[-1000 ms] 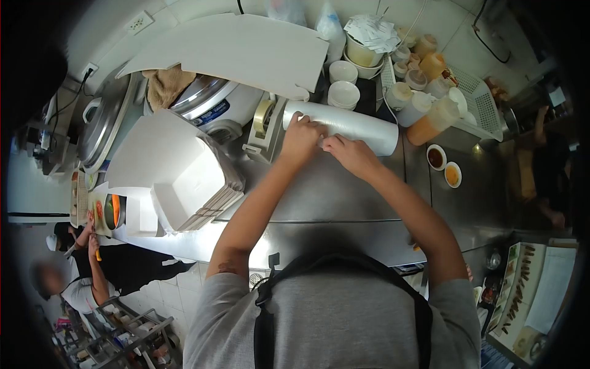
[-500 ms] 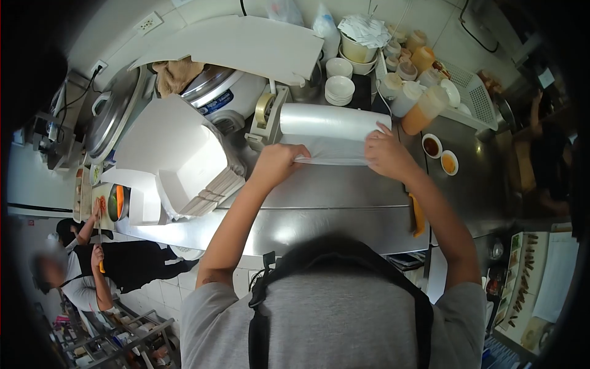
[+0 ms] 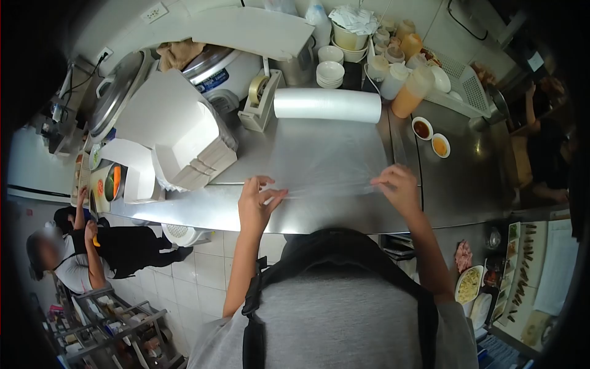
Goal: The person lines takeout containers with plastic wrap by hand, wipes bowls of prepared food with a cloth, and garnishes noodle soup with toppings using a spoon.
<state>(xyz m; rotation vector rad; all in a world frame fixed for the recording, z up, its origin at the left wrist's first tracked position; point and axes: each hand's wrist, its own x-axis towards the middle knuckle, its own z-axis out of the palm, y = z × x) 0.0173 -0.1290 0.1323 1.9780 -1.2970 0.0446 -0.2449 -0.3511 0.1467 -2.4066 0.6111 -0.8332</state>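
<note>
A thick roll of clear plastic wrap (image 3: 329, 106) lies crosswise on the steel counter. From it a see-through sheet (image 3: 326, 154) stretches toward me, over the counter's front part. My left hand (image 3: 255, 203) pinches the sheet's near left corner between thumb and finger. At the near right corner, my right hand (image 3: 398, 189) grips the sheet's edge in its fingertips. The sheet hangs fairly taut between both hands, its side edges hard to make out.
Stacked white cardboard boxes (image 3: 190, 147) and a tape dispenser (image 3: 261, 101) stand left of the roll. Behind it are small white bowls (image 3: 330, 72); squeeze bottles (image 3: 413, 91) and two sauce cups (image 3: 422, 128) sit to the right. A co-worker (image 3: 92, 252) holds a knife (image 3: 93, 212) at far left.
Both hands have drawn back toward my body, pulling a longer sheet off the roll. My hands are also slightly farther apart. The camera view has shifted a little.
</note>
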